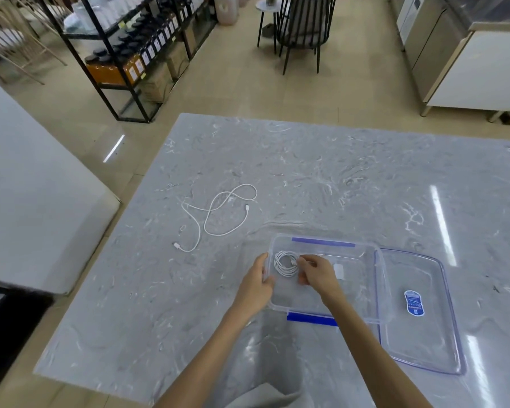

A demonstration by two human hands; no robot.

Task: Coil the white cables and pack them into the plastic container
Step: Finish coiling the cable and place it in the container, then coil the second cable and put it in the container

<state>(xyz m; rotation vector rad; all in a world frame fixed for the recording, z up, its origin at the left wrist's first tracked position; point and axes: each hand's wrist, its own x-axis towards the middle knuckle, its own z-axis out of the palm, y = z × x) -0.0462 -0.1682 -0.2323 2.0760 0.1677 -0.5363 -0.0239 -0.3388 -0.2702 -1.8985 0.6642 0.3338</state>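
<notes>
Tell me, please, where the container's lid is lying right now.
In the head view, the clear lid lies flat on the marble table, directly right of the plastic container.

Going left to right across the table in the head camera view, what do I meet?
The loose white cable → left hand → coiled cable → right hand → clear lid.

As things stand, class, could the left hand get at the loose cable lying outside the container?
Probably yes. The left hand holds the left wall of the container, and only bare table lies between it and the loose cable.
</notes>
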